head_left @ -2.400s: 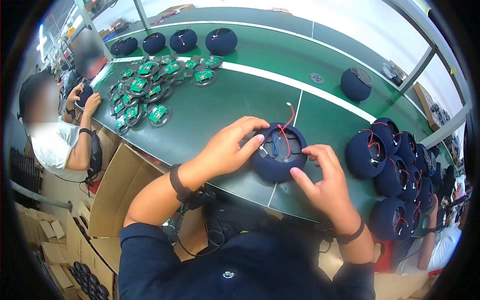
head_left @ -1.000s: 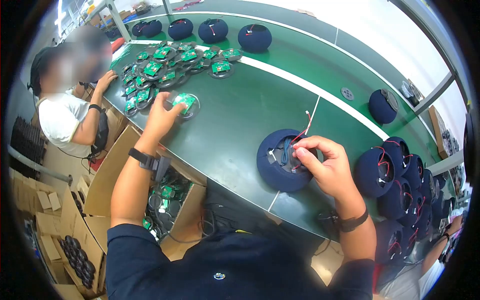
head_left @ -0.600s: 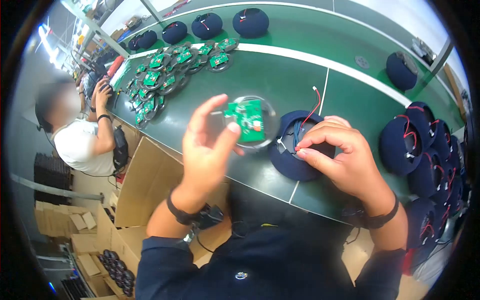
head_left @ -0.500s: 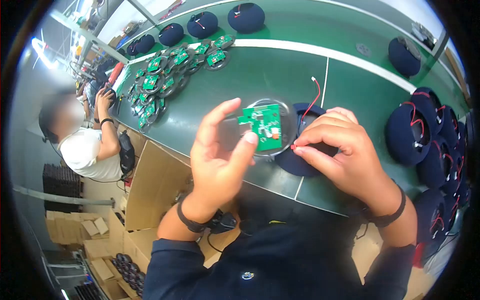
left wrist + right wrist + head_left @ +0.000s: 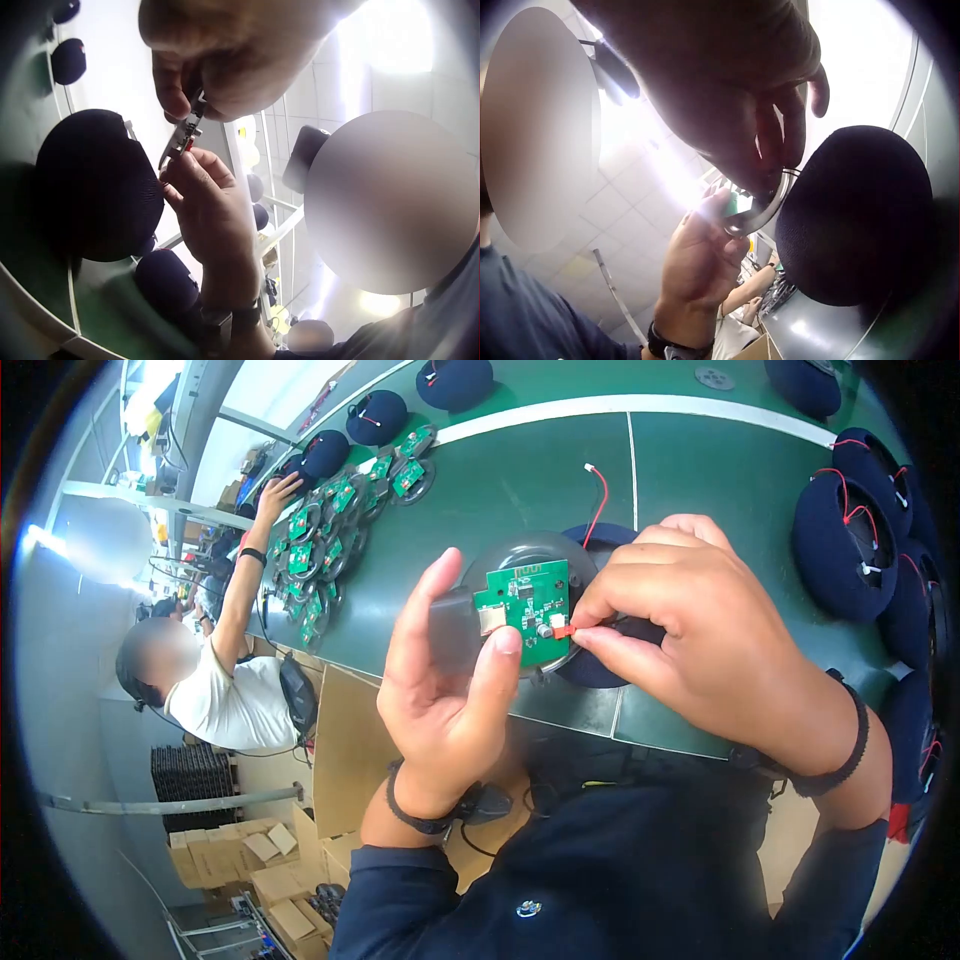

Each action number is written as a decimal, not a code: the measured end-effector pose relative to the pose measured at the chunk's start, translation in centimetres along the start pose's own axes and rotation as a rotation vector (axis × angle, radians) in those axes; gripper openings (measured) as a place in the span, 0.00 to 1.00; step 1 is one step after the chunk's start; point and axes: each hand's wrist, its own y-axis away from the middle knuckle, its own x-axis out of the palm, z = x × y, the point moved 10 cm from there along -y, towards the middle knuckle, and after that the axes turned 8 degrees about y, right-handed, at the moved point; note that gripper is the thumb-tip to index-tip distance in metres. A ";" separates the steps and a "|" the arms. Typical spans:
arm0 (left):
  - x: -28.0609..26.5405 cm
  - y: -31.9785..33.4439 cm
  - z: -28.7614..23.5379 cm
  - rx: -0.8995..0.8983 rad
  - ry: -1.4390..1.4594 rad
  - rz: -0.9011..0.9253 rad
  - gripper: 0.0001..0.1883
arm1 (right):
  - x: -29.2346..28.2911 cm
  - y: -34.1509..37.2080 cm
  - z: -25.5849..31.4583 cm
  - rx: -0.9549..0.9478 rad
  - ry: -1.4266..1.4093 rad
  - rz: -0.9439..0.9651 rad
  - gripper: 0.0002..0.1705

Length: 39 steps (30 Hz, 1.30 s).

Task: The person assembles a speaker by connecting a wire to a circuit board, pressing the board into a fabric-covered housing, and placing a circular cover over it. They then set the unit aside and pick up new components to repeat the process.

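The left hand (image 5: 445,680) grips a clear round disc carrying a green circuit board (image 5: 530,610), its thumb on the board's lower left. At the board's right edge the right hand (image 5: 700,630) pinches a small red connector (image 5: 562,631) against a white socket. Behind both hands sits a dark blue round housing (image 5: 597,670), partly hidden; a red wire (image 5: 600,510) with a white plug rises from its far side. In the left wrist view the board (image 5: 182,139) is seen edge-on between the two hands, beside the dark housing (image 5: 97,187).
A pile of boards on discs (image 5: 318,550) lies at the left of the green table (image 5: 500,490). Several blue housings (image 5: 845,545) crowd the right; others (image 5: 455,382) stand along the back. Another person (image 5: 235,695) reaches at left. Cardboard boxes (image 5: 350,750) stand below the table edge.
The left hand has brought a disc with its board from the pile to the housing. The right hand has raised the pinched red connector to the board's edge. The other person's arm has stretched out.
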 end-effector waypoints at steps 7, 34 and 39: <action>1.3 -0.1 -0.9 0.025 -0.066 0.086 0.33 | -0.2 0.2 0.2 -0.038 0.026 -0.016 0.04; 1.6 -0.3 1.3 -0.077 0.227 -0.010 0.31 | 0.3 -0.6 -2.5 0.148 -0.263 0.054 0.12; 1.6 0.1 2.8 -0.095 0.359 -0.034 0.31 | 0.6 -0.8 -2.8 0.118 -0.330 0.089 0.11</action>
